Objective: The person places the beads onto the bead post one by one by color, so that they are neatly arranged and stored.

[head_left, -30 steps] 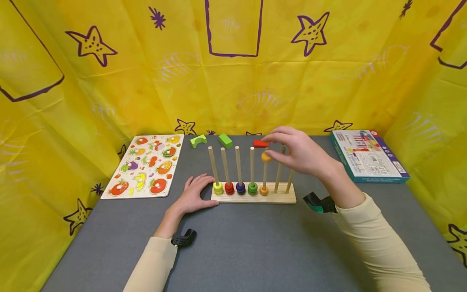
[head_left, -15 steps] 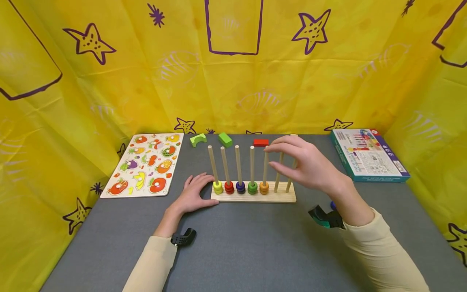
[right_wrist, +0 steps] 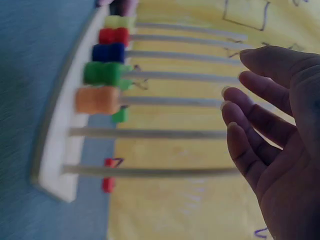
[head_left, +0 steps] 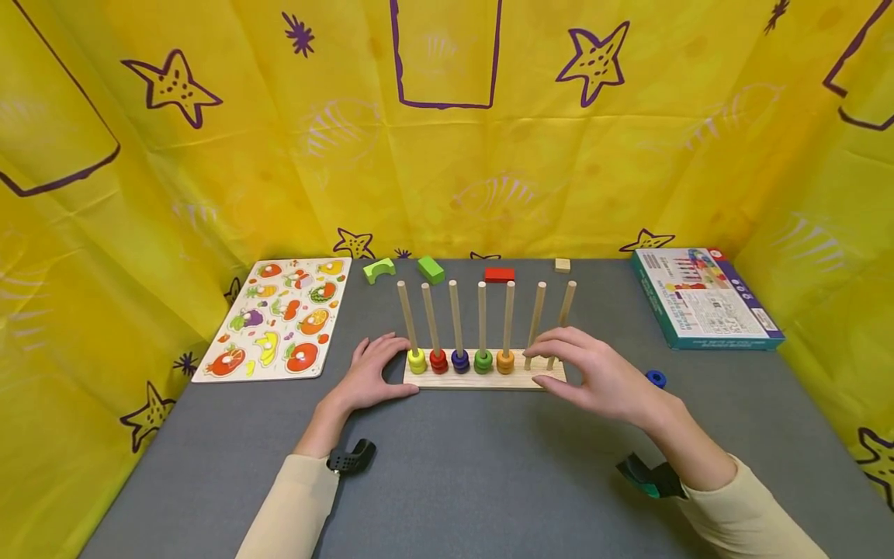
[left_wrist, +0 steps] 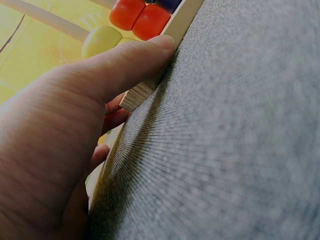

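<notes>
A wooden peg stand (head_left: 517, 379) with several upright pegs is on the grey table. From left to right, its pegs bear yellow beads (head_left: 417, 361), red beads (head_left: 438, 361), dark blue beads (head_left: 460, 360), green beads (head_left: 483, 360) and orange beads (head_left: 505, 362); the two rightmost pegs are bare. My left hand (head_left: 372, 374) holds the left end of the base, its thumb along the front edge and fingers behind, as the left wrist view also shows. My right hand (head_left: 601, 380), fingers loosely bent and holding nothing, is in front of the stand's right end. Beyond it lies a blue bead (head_left: 655, 378).
A fruit puzzle board (head_left: 272, 320) lies at the left and a teal-edged box (head_left: 707, 299) at the right. Along the back are a green arch block (head_left: 379, 269), a green block (head_left: 431, 269), a red block (head_left: 499, 275) and a small pale block (head_left: 562, 265).
The right hand let go of an orange bead, which dropped down its peg onto the other one. That hand then moved down and right. The left hand stayed on the base.
</notes>
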Demonstrator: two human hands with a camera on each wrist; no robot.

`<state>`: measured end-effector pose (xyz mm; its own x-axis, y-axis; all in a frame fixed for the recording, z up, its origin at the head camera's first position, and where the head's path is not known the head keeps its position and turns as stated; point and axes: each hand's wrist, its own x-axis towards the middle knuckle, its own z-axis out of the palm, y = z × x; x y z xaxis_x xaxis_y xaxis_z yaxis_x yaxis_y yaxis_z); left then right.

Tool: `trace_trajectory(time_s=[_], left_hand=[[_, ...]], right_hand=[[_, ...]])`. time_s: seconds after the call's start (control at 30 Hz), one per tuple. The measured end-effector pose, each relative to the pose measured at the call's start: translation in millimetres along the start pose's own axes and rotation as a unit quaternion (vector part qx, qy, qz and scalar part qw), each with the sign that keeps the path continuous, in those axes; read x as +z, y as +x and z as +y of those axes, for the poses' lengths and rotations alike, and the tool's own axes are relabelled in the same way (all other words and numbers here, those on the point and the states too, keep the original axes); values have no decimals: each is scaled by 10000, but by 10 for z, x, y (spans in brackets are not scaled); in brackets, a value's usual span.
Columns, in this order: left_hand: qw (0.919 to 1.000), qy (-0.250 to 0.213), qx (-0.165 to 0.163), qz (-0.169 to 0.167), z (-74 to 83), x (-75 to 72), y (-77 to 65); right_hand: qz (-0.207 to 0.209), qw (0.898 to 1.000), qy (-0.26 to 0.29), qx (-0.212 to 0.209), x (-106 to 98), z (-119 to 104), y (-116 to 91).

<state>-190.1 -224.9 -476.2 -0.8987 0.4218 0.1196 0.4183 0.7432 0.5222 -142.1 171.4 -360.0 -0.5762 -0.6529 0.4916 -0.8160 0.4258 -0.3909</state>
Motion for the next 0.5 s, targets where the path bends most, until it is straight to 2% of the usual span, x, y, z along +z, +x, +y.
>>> trace_trajectory(time_s=[0.23, 0.5], left_hand=[[10000, -33, -43, 1, -4, -6, -4], [10000, 6, -63, -42, -10, -2, 2]], right_hand=[[-15, 9996, -40, 296, 35, 180, -276], [95, 9977, 26, 669, -48, 417, -574]])
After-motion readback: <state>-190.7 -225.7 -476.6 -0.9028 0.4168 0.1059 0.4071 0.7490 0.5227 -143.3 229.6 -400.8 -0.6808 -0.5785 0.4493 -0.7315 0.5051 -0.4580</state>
